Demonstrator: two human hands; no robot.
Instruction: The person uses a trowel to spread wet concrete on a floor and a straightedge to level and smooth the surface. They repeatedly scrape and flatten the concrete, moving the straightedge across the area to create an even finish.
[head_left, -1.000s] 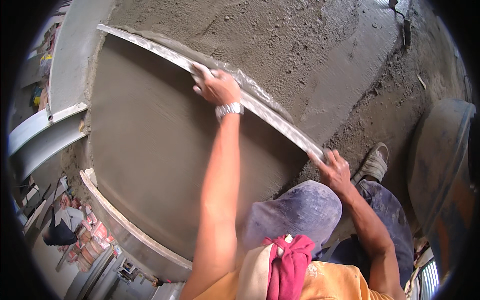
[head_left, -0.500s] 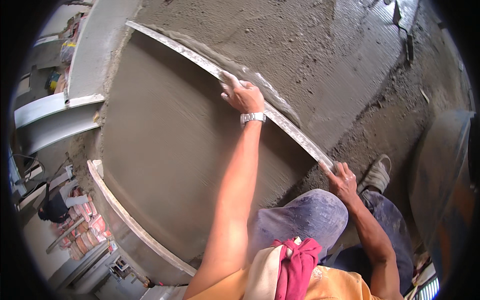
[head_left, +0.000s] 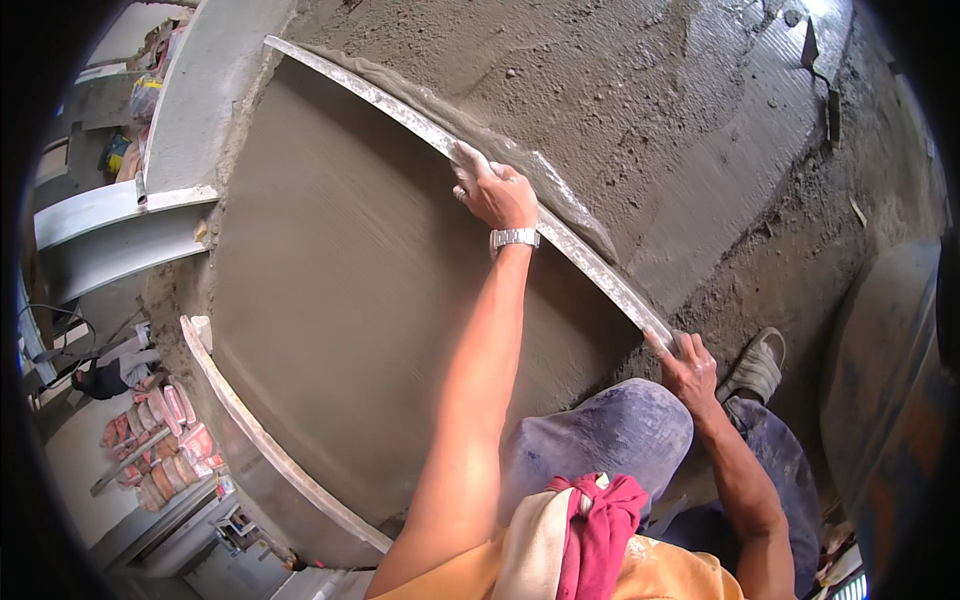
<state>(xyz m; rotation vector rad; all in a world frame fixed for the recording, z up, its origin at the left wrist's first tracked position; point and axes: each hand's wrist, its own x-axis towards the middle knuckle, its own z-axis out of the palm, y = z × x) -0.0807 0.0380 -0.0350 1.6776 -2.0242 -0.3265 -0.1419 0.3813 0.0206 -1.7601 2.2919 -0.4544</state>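
A long, pale screed bar (head_left: 385, 100), smeared with mortar, lies slantwise across wet grey mortar. It runs from the wall base at far left down to my right knee. My left hand (head_left: 497, 192), with a metal watch at the wrist, is closed over the bar near its middle. My right hand (head_left: 688, 366) grips its near right end. Behind the bar's far edge a ridge of wet mortar (head_left: 565, 190) is heaped. On the near side the mortar surface (head_left: 340, 260) is smooth; beyond the ridge the mortar (head_left: 590, 70) is rough and lumpy.
A second long strip (head_left: 270, 445) borders the smooth patch at near left. White wall pieces (head_left: 120, 205) stand left, with red-and-white sacks (head_left: 165, 440) behind. My sandalled foot (head_left: 755, 365) rests at right, near a large curved metal object (head_left: 880, 340).
The whole view has shifted slightly, so the floor and bar appear a little farther right and lower. Both hands keep their hold on the screed bar, which has hardly moved against the mortar.
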